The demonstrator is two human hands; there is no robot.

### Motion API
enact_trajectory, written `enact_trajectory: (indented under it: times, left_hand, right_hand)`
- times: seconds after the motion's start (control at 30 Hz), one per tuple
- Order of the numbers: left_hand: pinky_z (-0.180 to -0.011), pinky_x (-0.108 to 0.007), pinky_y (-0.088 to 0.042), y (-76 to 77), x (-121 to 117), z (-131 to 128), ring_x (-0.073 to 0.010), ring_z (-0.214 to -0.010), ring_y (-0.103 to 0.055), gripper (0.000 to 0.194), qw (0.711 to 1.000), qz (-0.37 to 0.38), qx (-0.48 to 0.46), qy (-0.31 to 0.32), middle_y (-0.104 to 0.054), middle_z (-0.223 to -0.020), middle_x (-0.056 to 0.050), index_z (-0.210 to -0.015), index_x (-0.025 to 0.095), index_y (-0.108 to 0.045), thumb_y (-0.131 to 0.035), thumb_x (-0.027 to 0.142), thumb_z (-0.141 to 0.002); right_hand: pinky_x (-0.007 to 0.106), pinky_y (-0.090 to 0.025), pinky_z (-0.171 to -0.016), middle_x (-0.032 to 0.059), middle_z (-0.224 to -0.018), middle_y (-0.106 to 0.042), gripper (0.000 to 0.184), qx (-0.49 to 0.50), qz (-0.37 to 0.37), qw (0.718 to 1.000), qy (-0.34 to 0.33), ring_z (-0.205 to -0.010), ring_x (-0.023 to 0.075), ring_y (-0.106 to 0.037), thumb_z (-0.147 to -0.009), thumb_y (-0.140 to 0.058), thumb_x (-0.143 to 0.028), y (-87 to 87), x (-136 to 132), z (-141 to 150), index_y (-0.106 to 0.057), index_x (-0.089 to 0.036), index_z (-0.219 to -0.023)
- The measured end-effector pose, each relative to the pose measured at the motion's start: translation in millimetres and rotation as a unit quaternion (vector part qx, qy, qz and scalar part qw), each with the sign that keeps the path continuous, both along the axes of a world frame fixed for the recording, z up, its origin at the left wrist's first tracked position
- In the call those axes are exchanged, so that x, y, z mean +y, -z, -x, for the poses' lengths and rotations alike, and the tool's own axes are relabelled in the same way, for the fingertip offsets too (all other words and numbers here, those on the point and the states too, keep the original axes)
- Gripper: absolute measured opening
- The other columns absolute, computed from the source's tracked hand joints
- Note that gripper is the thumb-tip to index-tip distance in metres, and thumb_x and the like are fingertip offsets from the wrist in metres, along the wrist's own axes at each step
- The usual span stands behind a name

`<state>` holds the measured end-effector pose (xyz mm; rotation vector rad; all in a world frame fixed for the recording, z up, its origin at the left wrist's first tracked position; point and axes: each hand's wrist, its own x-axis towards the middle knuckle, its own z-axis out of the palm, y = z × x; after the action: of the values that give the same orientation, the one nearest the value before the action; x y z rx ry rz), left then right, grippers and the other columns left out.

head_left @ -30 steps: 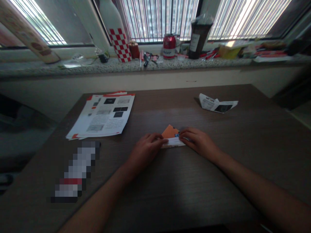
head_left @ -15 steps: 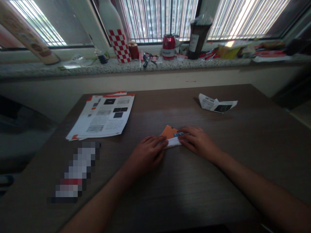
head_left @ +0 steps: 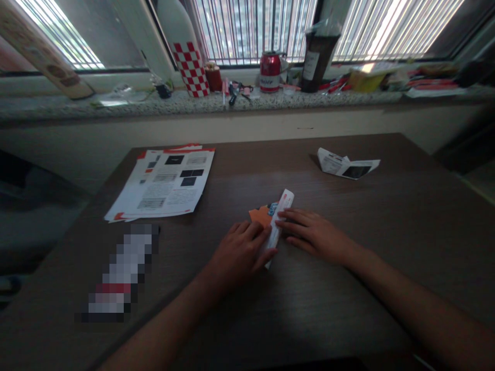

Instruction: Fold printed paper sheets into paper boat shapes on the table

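Note:
A folded piece of paper, white along its folded strip and orange with a blue print on the other side, lies aslant on the table between my hands. My left hand holds its near left part, with the fingers bent over the orange side and the thumb by the strip's near end. Part of the paper is hidden under those fingers. My right hand rests against the strip's right edge, its fingers stretched out and its fingertips touching the white surface.
Printed sheets lie stacked at the table's back left, with a blurred-out object in front. A small folded white paper stands at the back right. Along the windowsill are a red can, a checked bottle and a dark bag.
The folded paper has turned: its white strip lay nearly crosswise and now points away from me, tilted right. My left thumb has spread towards the strip's near end.

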<state>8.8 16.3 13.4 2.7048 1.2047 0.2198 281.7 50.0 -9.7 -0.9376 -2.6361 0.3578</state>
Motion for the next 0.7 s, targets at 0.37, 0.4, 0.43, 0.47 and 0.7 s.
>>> enact_trajectory:
  times: [0.37, 0.4, 0.43, 0.47, 0.7]
  left_hand:
    - [-0.120, -0.052, -0.042, 7.8, 1.0, 8.9, -0.0320, -0.146, -0.047, 0.045, 0.997, 0.017, -0.050, 0.061, -0.052, -0.157, -0.012, -0.150, 0.024, -0.054, -0.048, 0.043, -0.110]
    - [-0.118, -0.052, -0.044, 7.1, -0.1, 8.1, -0.0322, -0.144, -0.049, 0.045, 0.997, 0.018, -0.053, 0.060, -0.054, -0.156, -0.012, -0.150, 0.025, -0.054, -0.049, 0.044, -0.110]
    - [-0.116, -0.052, -0.045, 6.4, -1.3, 7.3, -0.0324, -0.142, -0.051, 0.045, 0.997, 0.019, -0.053, 0.059, -0.055, -0.154, -0.011, -0.151, 0.026, -0.054, -0.050, 0.044, -0.110]
    - [-0.115, -0.053, -0.046, 5.7, -2.4, 6.5, -0.0325, -0.140, -0.053, 0.046, 0.997, 0.021, -0.053, 0.057, -0.056, -0.153, -0.011, -0.151, 0.026, -0.053, -0.051, 0.044, -0.109]
    - [-0.114, -0.051, -0.047, 6.6, -3.3, 4.5, -0.0313, -0.137, -0.053, 0.045, 0.996, 0.023, -0.060, 0.059, -0.057, -0.151, -0.010, -0.152, 0.026, -0.052, -0.053, 0.041, -0.109]
  right_hand:
    - [0.056, -0.040, -0.124, 0.0052, -0.160, -0.054, 0.043, 0.031, 0.048, 0.998, -0.015, -0.149, 0.0268, -0.048, -0.105, -0.060, -0.031, -1.5, 4.1, -7.0, -0.059, -0.032, -0.148]
    - [0.056, -0.039, -0.124, 0.0047, -0.159, -0.054, 0.043, 0.033, 0.048, 0.998, -0.016, -0.149, 0.0266, -0.049, -0.105, -0.061, -0.031, -1.3, 4.0, -7.2, -0.060, -0.033, -0.148]
    - [0.056, -0.039, -0.125, 0.0042, -0.159, -0.055, 0.042, 0.032, 0.047, 0.998, -0.017, -0.148, 0.0264, -0.049, -0.105, -0.061, -0.030, -0.8, 3.9, -7.5, -0.061, -0.033, -0.147]
    - [0.056, -0.038, -0.125, 0.0038, -0.158, -0.055, 0.042, 0.030, 0.047, 0.998, -0.019, -0.148, 0.0262, -0.049, -0.105, -0.061, -0.030, -0.2, 3.9, -7.9, -0.061, -0.034, -0.146]
    - [0.058, -0.035, -0.126, 0.0049, -0.159, -0.054, 0.041, 0.012, 0.039, 0.999, -0.022, -0.151, 0.0262, -0.046, -0.107, -0.058, -0.033, 4.6, 4.2, -9.9, -0.060, -0.032, -0.147]
